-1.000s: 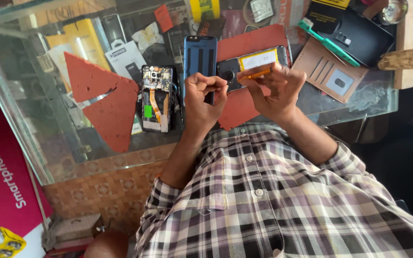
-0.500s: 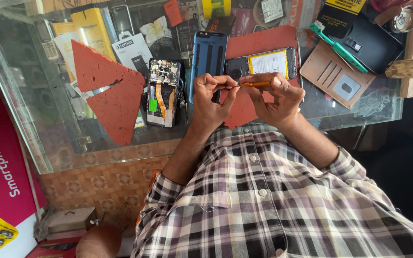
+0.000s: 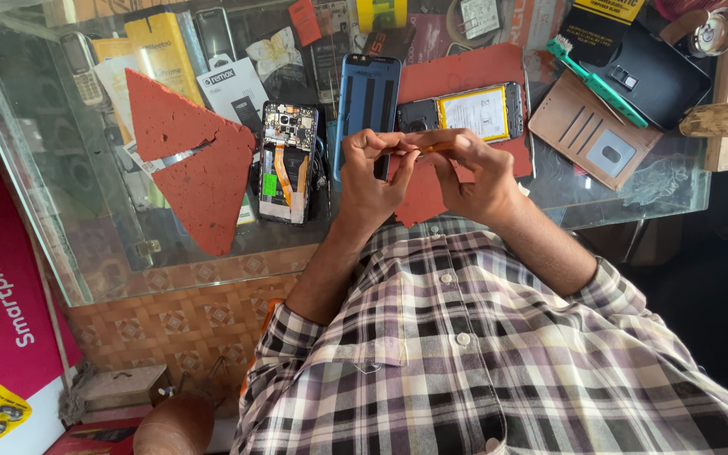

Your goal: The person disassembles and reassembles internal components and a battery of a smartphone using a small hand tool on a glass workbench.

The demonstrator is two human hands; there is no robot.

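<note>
In the head view, both hands meet over the near edge of a glass counter [image 3: 86, 253], just above a plaid shirt [image 3: 482, 354]. The left hand [image 3: 372, 181] is curled narrow, its fingertips pinching one end of a thin orange tool [image 3: 427, 148]. The right hand [image 3: 478, 173] closes on the other end, fingers bent over it, so the tool lies level between the two hands (what sort of tool it is, and whether anything small sits at its tip, cannot be told).

Just behind the left hand a blue back cover [image 3: 368, 97] lies flat on the glass, partly hidden by the knuckles. Beside it, beyond the right hand, an opened phone [image 3: 465, 111] with a yellow-edged battery rests on a red mat [image 3: 465, 72]. A second opened phone [image 3: 284, 160], with orange ribbon cables showing, lies to the left of the hands, well apart from them. Further left lies a cracked red triangular pad [image 3: 187, 156].

To the right of the mat sit a brown wallet case [image 3: 591, 139], a green brush [image 3: 596, 80] and a black box [image 3: 659, 76]. Phone boxes and cards show through the glass beneath. A pink poster [image 3: 2, 278] stands at the left edge.
</note>
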